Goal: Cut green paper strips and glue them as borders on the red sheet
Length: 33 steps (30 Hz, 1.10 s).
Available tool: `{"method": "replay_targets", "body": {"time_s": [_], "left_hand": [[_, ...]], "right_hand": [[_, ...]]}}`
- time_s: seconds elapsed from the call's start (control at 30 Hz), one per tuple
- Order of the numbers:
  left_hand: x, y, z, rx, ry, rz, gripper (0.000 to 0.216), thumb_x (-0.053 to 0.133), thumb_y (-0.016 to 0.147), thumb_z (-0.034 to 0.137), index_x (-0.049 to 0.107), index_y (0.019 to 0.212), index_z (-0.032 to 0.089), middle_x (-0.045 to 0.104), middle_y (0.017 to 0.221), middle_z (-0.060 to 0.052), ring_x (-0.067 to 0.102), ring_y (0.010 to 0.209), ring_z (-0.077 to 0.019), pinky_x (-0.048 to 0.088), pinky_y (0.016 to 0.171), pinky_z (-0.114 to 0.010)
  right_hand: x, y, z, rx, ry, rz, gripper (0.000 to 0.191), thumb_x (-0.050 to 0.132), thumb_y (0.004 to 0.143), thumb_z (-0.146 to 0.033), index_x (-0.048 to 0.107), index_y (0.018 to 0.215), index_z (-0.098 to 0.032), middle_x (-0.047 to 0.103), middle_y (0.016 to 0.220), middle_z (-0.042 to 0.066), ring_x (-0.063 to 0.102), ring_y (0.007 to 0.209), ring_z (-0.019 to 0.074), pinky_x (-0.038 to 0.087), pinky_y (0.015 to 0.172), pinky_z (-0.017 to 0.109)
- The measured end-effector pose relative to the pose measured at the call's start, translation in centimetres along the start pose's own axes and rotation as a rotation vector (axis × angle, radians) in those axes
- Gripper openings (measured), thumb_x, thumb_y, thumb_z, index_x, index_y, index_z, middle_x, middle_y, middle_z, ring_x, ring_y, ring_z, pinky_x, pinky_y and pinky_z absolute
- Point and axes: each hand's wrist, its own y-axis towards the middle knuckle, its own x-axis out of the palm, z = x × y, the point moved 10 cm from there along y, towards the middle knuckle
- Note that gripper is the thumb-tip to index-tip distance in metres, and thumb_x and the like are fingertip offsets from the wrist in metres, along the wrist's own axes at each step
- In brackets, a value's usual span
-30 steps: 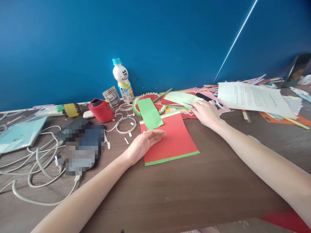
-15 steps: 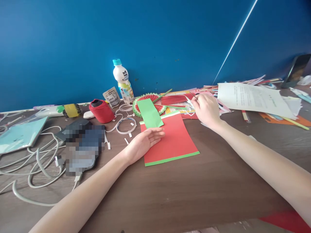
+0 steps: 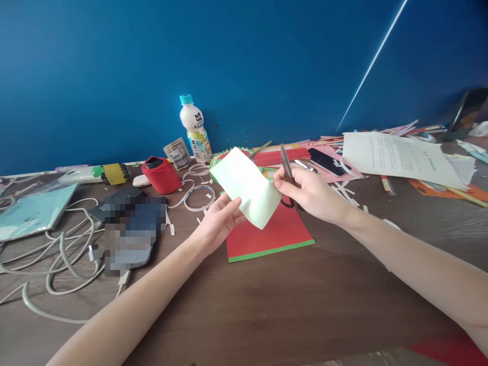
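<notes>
My left hand (image 3: 218,223) holds a pale green paper sheet (image 3: 247,187) by its lower left side, lifted above the table. My right hand (image 3: 308,193) is closed on black-handled scissors (image 3: 286,168), blades pointing up, right beside the sheet's right edge. Under both hands a red sheet with a green border (image 3: 270,236) lies flat on the brown table (image 3: 267,305).
A drink bottle (image 3: 194,129), a red cup-like holder (image 3: 160,174), a foil packet (image 3: 176,152) and white paper rings (image 3: 196,195) stand behind. White cables (image 3: 57,264) and a blurred dark object (image 3: 131,229) lie left. Printed paper (image 3: 396,155) and coloured scraps fill the right.
My right hand came back from the paper pile with the scissors. My left hand rose off the red sheet and now holds up the green paper.
</notes>
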Motion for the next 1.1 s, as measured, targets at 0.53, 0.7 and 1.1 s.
{"method": "replay_targets", "body": {"time_s": [0.53,0.7,1.1], "left_hand": [[-6.7,-0.5,3.5,0.315,0.174,0.463,0.023,0.058,0.076,0.033,0.06,0.096,0.022,0.064,0.103,-0.003,0.063,0.085,-0.0162,0.052,0.07,-0.029],[-7.3,-0.4,2.4,0.278,0.175,0.469,0.024,0.059,0.074,0.035,0.057,0.093,0.019,0.065,0.097,-0.003,0.064,0.08,-0.0164,0.053,0.068,-0.029],[-7.0,-0.5,2.9,0.299,0.17,0.45,0.031,0.066,0.067,0.021,0.057,0.097,0.018,0.068,0.095,-0.005,0.064,0.084,-0.0174,0.053,0.067,-0.027]], "right_hand": [[4.6,-1.6,5.0,0.021,-0.624,-0.529,0.038,0.04,0.08,-0.023,0.055,0.115,-0.024,0.054,0.103,0.01,0.052,0.096,0.0252,0.042,0.072,0.033],[2.2,-1.1,7.1,0.159,-0.61,-0.509,0.035,0.043,0.068,-0.012,0.054,0.099,-0.025,0.054,0.106,0.006,0.054,0.092,0.0216,0.041,0.064,0.029],[2.7,-1.5,7.7,0.141,-0.679,-0.585,0.026,0.044,0.063,-0.008,0.05,0.085,-0.023,0.056,0.092,0.005,0.054,0.08,0.0199,0.038,0.057,0.027]]}}
